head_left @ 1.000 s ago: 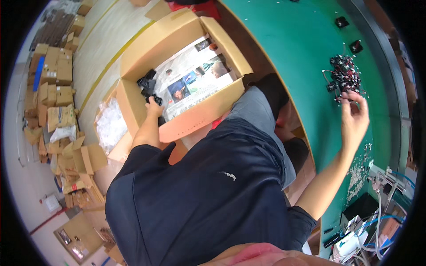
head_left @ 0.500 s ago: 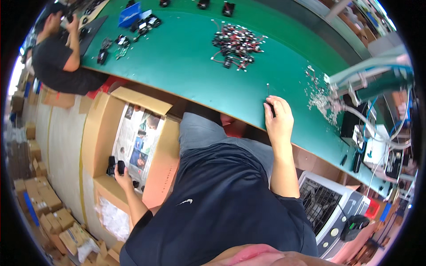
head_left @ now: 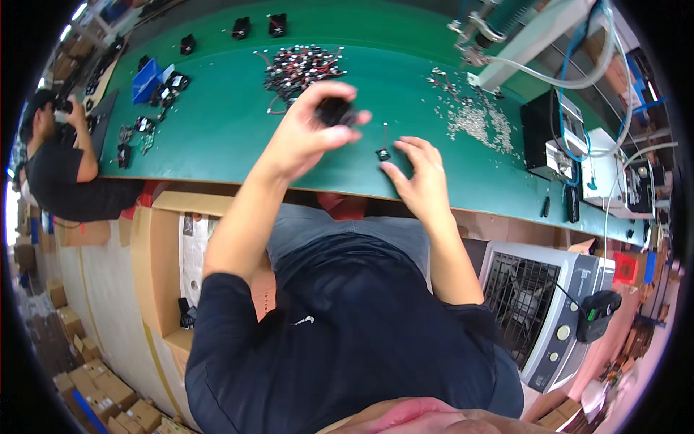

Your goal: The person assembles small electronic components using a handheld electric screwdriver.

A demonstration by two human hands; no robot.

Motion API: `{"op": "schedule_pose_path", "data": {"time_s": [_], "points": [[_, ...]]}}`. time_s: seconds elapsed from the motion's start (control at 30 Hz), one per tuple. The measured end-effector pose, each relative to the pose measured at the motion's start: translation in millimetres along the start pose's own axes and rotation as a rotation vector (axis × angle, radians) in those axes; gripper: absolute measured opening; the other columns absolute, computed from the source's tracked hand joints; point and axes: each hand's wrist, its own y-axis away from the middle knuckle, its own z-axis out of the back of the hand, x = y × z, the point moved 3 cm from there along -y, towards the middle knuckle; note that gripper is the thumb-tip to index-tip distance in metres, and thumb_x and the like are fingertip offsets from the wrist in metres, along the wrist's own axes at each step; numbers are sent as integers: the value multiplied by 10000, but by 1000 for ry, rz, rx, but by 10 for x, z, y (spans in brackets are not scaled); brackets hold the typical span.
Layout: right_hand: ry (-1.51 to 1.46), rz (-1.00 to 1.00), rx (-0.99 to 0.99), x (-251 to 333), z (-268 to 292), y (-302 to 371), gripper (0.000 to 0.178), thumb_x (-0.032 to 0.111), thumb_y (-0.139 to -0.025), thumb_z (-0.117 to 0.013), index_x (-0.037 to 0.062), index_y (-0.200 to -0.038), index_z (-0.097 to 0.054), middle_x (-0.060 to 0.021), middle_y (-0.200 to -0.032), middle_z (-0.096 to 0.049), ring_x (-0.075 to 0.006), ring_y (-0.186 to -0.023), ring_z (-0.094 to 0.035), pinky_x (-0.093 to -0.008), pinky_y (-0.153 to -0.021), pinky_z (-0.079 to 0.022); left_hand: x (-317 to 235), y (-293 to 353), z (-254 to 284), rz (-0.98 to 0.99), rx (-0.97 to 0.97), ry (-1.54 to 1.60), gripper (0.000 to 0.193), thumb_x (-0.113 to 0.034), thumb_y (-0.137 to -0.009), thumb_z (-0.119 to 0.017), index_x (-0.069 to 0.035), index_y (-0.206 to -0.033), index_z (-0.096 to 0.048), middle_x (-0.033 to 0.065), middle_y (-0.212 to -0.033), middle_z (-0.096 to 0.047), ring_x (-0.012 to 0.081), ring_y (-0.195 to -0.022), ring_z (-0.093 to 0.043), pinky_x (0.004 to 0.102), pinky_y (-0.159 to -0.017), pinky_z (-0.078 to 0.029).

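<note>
My left hand [head_left: 300, 137] is raised above the near part of the green table [head_left: 238, 137], its fingers curled round a black plastic part [head_left: 334, 112] that is blurred by motion. Behind it lies a heap of small connectors with red and black wires [head_left: 300, 69], partly covered by the hand. My right hand [head_left: 423, 173] rests by the table, thumb and fingers spread apart. Just left of its fingertips lies a small dark component with a thin wire [head_left: 383, 154] pointing away from me; nothing shows gripped in that hand.
Small pale pieces [head_left: 481, 126] lie scattered at the right, beneath a hose-fed machine [head_left: 499, 36]. A cardboard box [head_left: 155, 253] holding black parts stands at my left. A co-worker [head_left: 61, 159] sits at the far left, near a blue bin [head_left: 148, 81]. A fan heater-like appliance [head_left: 571, 318] stands at right.
My left hand has come up from the cardboard box to above the table, carrying the black part. My right hand's fingers have spread, leaving the wired component on the table. The view has turned.
</note>
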Motion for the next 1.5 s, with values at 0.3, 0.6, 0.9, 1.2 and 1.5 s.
{"op": "schedule_pose_path", "data": {"time_s": [0.3,0.6,0.9,1.2,1.5], "points": [[-229,-103,78,-57,-33,-1,144,49,-841,-768,33,-984,-756,-110,-1030,-693,-311,-986,-650,-407,-892,-533,656,-1154,93,-17,-18,-146,904,48,-795,-808,-69,-1534,-301,170,-1479,-475,283,-1171,-645,378,-956,-575],[-61,-79,71,-2,164,103,436,-3,-843,-755,56,-1265,-663,-138,-1179,-682,-309,-1019,-651,-386,-865,-543,737,-938,218,192,3,8,823,36,-818,-790,-80,-1523,-381,65,-1338,-524,171,-1087,-598,294,-870,-547],[10,-104,-5,-35,84,152,239,14,-798,-793,25,-1023,-712,-134,-1077,-721,-315,-994,-678,-399,-836,-560,767,-908,135,175,64,-142,832,-11,-821,-831,-66,-1518,-380,85,-1364,-532,161,-1162,-589,327,-968,-537],[-56,-84,26,110,167,5,144,-21,-803,-750,33,-928,-702,-105,-948,-704,-311,-892,-681,-408,-803,-557,783,-807,-29,-103,249,-710,787,-27,-745,-838,-111,-1444,-488,92,-1336,-549,181,-1093,-595,315,-846,-550],[143,-30,-204,117,126,-332,138,33,-805,-769,79,-924,-716,-72,-1049,-684,-286,-946,-668,-399,-791,-551,759,-766,-140,-215,303,-836,728,-94,-694,-849,-49,-1345,-527,154,-1289,-566,355,-1227,-558,431,-1060,-467]]}}
